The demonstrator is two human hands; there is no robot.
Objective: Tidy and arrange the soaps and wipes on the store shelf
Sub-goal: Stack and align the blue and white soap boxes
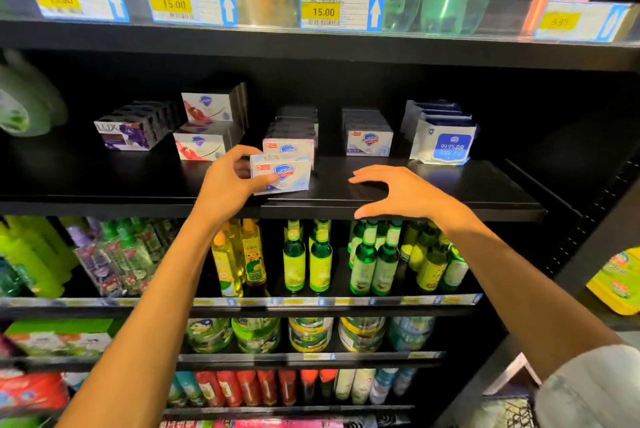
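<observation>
black shelving (415,209), dim store, price tags (341,11)

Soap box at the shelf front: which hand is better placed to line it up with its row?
Left. The left hand already grips the soap box just in front of its row; the right hand hovers open over bare shelf, holding nothing.

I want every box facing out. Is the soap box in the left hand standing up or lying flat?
Standing up. The soap box rests on its long edge near the shelf front, label outward, gripped by the left hand.
</observation>
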